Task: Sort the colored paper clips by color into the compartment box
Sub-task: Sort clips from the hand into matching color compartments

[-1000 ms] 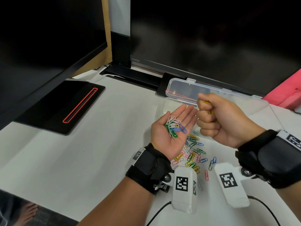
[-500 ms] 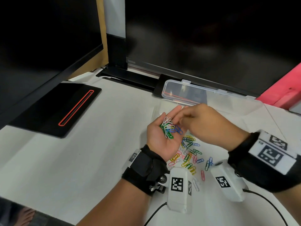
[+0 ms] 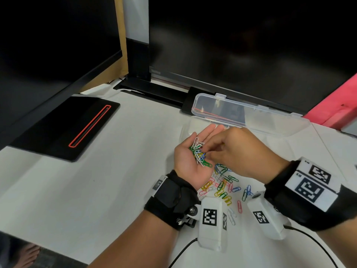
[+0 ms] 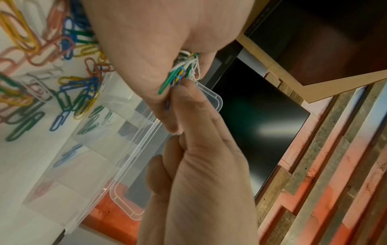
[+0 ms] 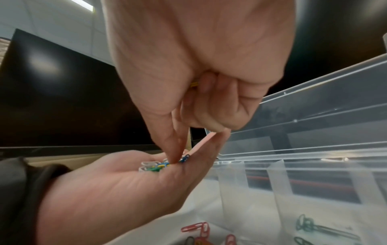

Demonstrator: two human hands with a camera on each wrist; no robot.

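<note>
Paper clips [image 3: 199, 154] lie mixed on our flat left hand [image 3: 190, 163]; our right hand [image 3: 234, 151], grip pinching a blue clip [image 5: 184, 159], should lift it clear singly.

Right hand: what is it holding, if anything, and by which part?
The right hand pinches a blue paper clip by one end between thumb and forefinger, out of the clips lying on the left hand's palm. A yellow clip sits tucked under its curled fingers.
</note>
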